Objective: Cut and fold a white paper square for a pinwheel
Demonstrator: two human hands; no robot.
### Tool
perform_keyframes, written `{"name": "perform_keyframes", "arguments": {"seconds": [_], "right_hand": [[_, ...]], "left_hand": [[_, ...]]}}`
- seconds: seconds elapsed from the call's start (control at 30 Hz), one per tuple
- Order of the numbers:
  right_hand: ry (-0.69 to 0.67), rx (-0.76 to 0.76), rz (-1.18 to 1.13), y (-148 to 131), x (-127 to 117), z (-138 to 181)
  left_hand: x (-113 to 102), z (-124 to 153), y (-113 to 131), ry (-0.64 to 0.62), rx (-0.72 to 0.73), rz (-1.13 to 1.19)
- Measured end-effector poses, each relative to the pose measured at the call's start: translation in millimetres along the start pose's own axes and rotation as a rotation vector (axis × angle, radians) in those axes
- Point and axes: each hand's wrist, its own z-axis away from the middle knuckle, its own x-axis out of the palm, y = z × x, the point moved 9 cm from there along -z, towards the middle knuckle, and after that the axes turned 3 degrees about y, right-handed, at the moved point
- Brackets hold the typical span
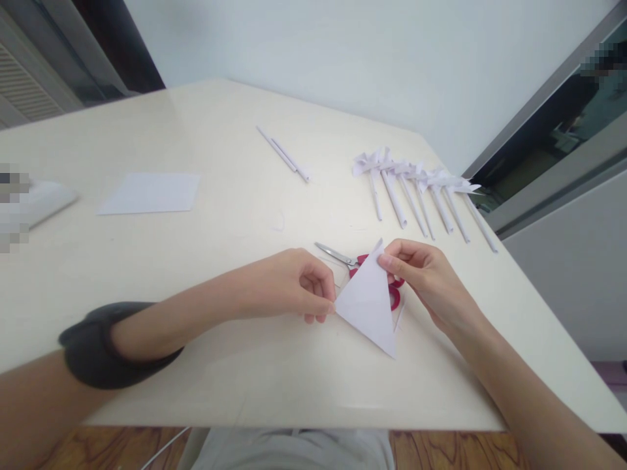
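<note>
the left hand (pixel 294 284) is pinching the left corner of a folded white paper triangle (pixel 368 303), and the right hand (pixel 426 277) is pinching its top corner, holding it over red-handled scissors (pixel 360 264) lying on the table (pixel 235 215).

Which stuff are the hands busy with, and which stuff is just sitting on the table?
Busy with:
left hand and right hand pinching the folded paper triangle

Just sitting:
red scissors behind the triangle
flat paper sheet
paper pinwheels
rolled paper sticks
</note>
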Motion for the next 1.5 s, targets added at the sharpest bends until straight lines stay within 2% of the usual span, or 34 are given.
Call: {"name": "perform_keyframes", "arguments": {"seconds": [0.2, 0.37, 0.73, 0.97, 1.2, 1.5], "right_hand": [[0.036, -0.033, 0.005, -2, 1, 0], [0.0, -0.017, 0.022, -2, 4, 1], [0.03, -0.085, -0.001, -7, 2, 0], [-0.014, -0.064, -0.008, -5, 6, 2], [0.025, -0.094, -0.018, -8, 1, 2], [-0.076, -0.014, 0.03, -2, 9, 3]], "left_hand": [[-2, 1, 2, 0.012, -0.012, 0.006], [2, -2, -3, -0.01, 0.019, -0.016], [10, -2, -8, -0.064, 0.031, -0.063], [12, -2, -11, -0.069, 0.029, -0.079], [14, -2, -11, -0.075, 0.018, -0.074], [6, -4, -5, -0.026, 0.068, -0.026]]}}
